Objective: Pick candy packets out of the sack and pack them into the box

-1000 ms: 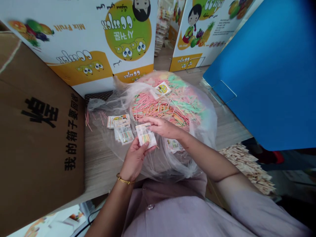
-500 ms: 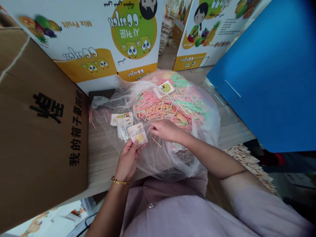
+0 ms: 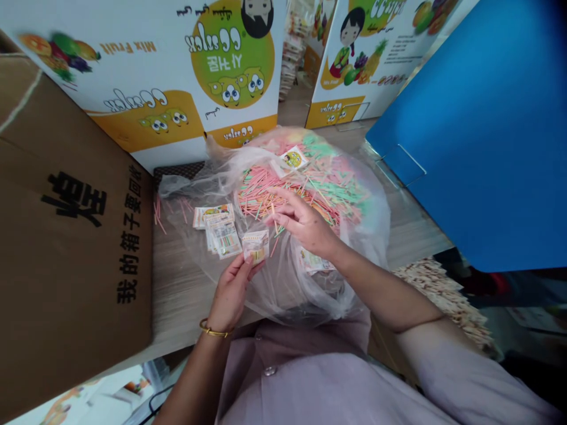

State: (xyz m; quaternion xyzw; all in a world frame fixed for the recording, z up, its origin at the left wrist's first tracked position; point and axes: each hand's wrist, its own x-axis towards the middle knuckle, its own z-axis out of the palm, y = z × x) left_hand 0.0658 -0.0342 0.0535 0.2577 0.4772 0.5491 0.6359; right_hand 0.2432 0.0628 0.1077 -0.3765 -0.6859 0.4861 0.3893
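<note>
My left hand (image 3: pixel 233 289) pinches a small printed clear packet (image 3: pixel 256 247) by its lower edge. Right of and above it, my right hand (image 3: pixel 308 227) hovers palm down with its forefinger stretched out and fingers apart. A thin stick (image 3: pixel 275 224) shows by its thumb tip; whether it touches the hand I cannot tell. Beneath lies a large clear plastic bag (image 3: pixel 376 206), open over a heap of thin pink, green and orange sticks (image 3: pixel 261 189). Several overlapping packets (image 3: pixel 224 236) lie left of the held one.
A square packet with a green cartoon (image 3: pixel 293 158) rests on the heap, and more packets (image 3: pixel 313 260) lie by my right wrist. A brown carton (image 3: pixel 75 236) stands at left, printed white cartons (image 3: pixel 155 65) behind, and a blue board (image 3: pixel 469 147) at right.
My right hand has opened from a closed pinch and moved up slightly over the heap. The packet in my left hand has tilted and shifted a little lower.
</note>
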